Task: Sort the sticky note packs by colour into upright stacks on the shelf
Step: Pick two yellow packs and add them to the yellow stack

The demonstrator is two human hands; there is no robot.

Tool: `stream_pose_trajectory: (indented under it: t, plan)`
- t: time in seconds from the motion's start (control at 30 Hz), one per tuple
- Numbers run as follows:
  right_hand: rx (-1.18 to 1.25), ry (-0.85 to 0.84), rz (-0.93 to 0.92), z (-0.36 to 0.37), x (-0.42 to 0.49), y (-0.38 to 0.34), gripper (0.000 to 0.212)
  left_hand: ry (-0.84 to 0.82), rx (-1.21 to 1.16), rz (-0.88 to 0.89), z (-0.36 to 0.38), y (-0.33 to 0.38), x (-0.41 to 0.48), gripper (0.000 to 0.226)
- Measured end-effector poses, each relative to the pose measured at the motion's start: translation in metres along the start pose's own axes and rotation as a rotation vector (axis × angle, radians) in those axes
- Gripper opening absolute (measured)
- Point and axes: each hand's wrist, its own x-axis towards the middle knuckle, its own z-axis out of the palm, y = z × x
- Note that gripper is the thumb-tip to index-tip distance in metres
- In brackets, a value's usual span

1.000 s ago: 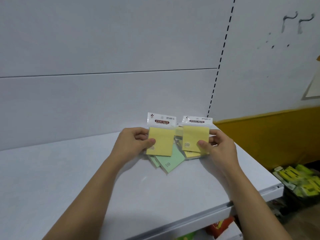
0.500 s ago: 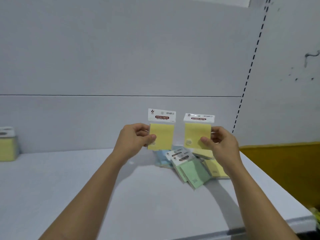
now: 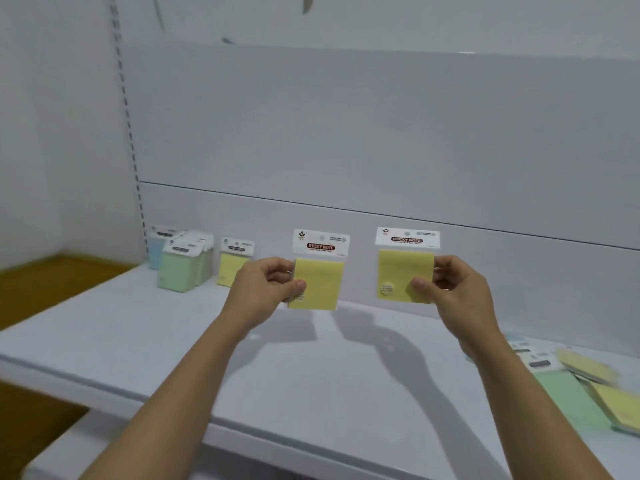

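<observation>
swinging left since the earlier frame, the view is now taking in upright stacks at the far left, while the loose pile is sliding off to the lower right. nearest, the smooth pale grey shelf (image 3: 311, 375) is carrying that loose pile (image 3: 568, 393) of flat green and yellow packs, which are lying overlapped near its right end. above the shelf and clear of it, the left hand (image 3: 263, 289) is pinching a square yellow pack (image 3: 320, 285) by its left side, thumb in front. the right hand (image 3: 460, 292) is pinching a second yellow pack (image 3: 401, 268) by its right side. both packs are hanging upright, side by side and apart, each in glossy film under a white header card. farther back on the left, a green stack (image 3: 180, 268), a blurred blue stack (image 3: 156, 249) behind it and a yellow stack (image 3: 231, 265) are standing upright near the matt grey back panel (image 3: 381, 133).
</observation>
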Motion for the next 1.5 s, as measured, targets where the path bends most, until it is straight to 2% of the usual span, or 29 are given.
stream_pose_trajectory:
  t: [0.33,0.6,0.83,1.23,1.5]
  plan:
    - [0.028,-0.163,-0.046,0.152,-0.016,-0.046,0.023,0.221,0.084,-0.029,-0.163,-0.017,-0.036,0.021]
    - [0.029,-0.229,-0.026,0.242,-0.024,-0.055,0.025,0.314,0.115,-0.075,-0.236,-0.044,-0.044,0.025]
    - [-0.016,-0.279,-0.017,0.279,-0.007,-0.041,0.023,0.306,0.124,-0.133,-0.242,-0.072,-0.023,0.022]
    - [-0.006,-0.302,0.077,0.294,0.059,0.023,0.023,0.269,0.119,-0.167,-0.202,-0.101,0.066,0.023]
    - [-0.021,-0.249,0.16,0.324,0.079,0.054,0.02,0.237,0.08,-0.189,-0.207,-0.127,0.112,0.024]
